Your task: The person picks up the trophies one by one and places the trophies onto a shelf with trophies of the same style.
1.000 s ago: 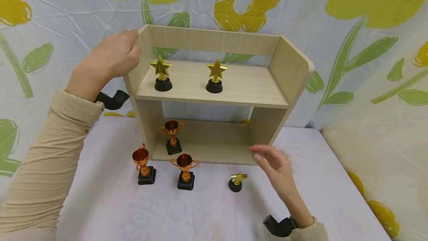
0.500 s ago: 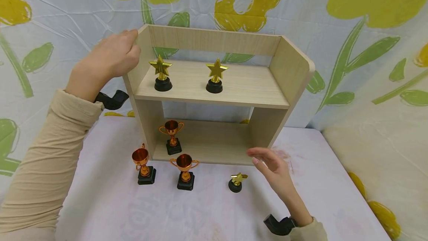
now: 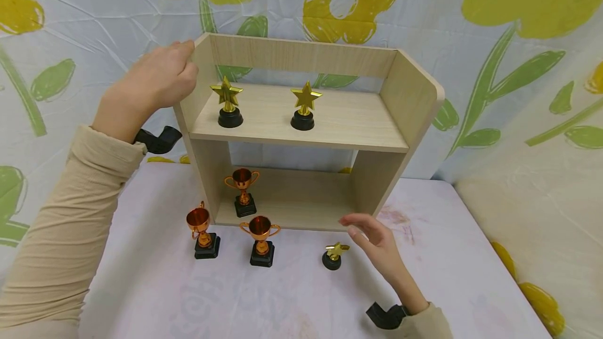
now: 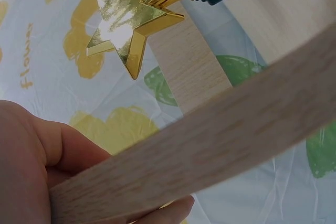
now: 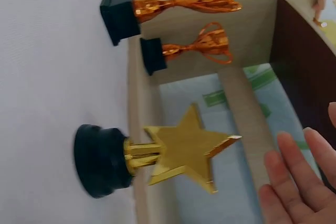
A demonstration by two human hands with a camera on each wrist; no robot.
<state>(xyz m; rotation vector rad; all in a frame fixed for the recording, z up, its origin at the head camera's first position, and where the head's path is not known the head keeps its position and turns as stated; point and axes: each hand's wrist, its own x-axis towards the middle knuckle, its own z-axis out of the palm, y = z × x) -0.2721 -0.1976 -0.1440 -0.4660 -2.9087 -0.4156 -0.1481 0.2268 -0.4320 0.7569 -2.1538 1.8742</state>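
Plainly upright, star trophy [image 5: 158, 151], long axis vertical, right hand [image 3: 375, 240] near.

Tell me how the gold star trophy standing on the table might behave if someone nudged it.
The gold star trophy would probably stay stiff, as its parts look hard. Pushed high on the star, it might tip, since the star stands well above the round base. Its smooth, shiny gold surface may feel slippery.

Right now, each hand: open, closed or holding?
Left hand: gripping the pale wooden shelf by its left side.
Right hand: open, empty, near the frontmost gold star trophy with black base.
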